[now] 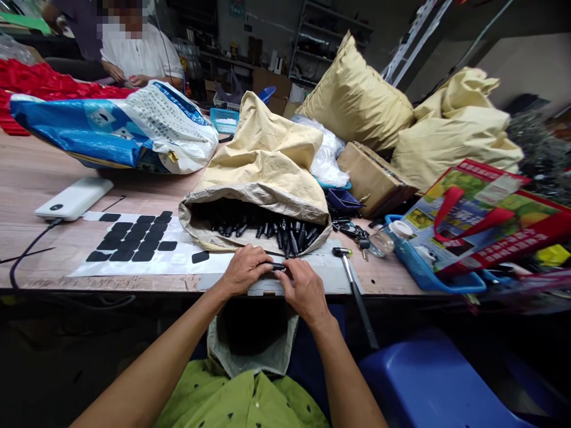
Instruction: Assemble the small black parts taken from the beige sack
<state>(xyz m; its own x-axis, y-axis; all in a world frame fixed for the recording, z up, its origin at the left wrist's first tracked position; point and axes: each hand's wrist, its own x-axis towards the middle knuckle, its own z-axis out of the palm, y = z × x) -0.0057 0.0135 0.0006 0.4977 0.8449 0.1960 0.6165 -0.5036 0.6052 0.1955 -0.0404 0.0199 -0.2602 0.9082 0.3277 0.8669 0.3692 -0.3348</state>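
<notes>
Between my two hands, at the table's front edge, is a small black pen-like piece (277, 267). The fingers of my left hand (248, 268) pinch its left end. My right hand (305, 286) holds the other end between thumb and fingers. Just beyond them a beige woven sack (267, 172) lies on its side, its mouth facing me. Many similar black pieces (292, 235) fill the opening. Below the table edge, in front of my body, a second sack (254, 356) hangs open, dark inside.
Rows of black rounded patches (134, 238) lie on a white sheet at left, near a white power bank (74, 199). A hammer (357, 291) juts over the edge at right, beside a blue basket (428, 279). A blue stool (437, 380) stands below. People sit across the table.
</notes>
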